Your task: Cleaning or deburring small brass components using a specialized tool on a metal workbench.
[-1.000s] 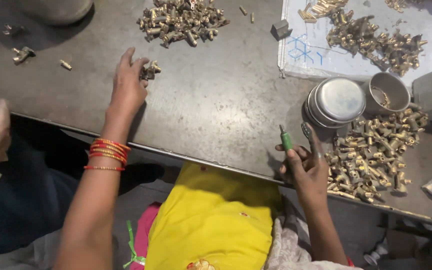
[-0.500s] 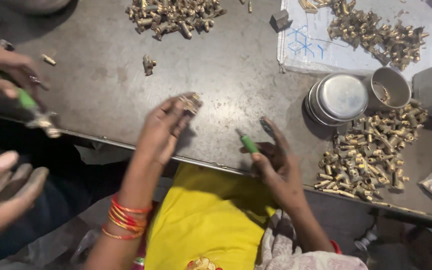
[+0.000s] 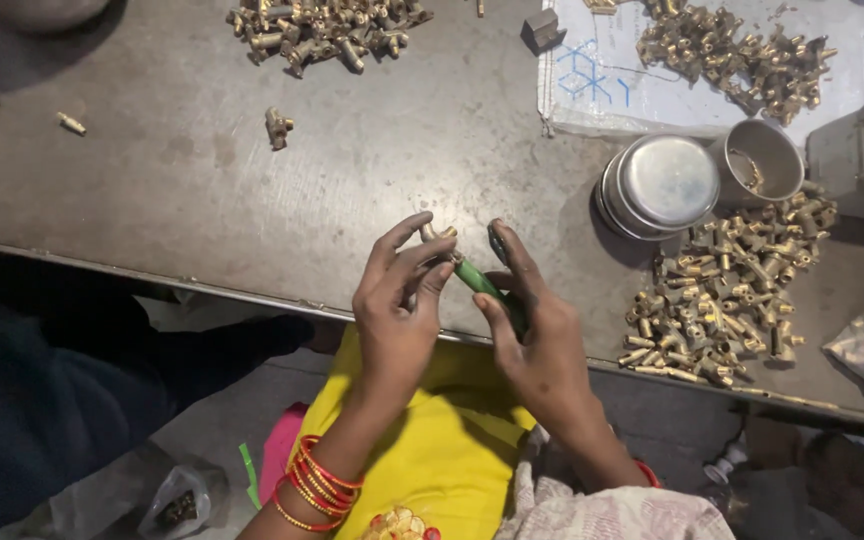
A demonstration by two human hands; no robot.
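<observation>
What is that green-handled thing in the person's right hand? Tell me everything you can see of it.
The slim green-handled tool looks like a small hand tool with a smooth green handle, likely plastic. It lies tilted, its working end pointing up-left toward the small brass fitting pinched in the left hand. The right hand wraps its lower end, so that end is hidden. Its tip is too small to make out. It is held just above the near edge of the dark metal table.
</observation>
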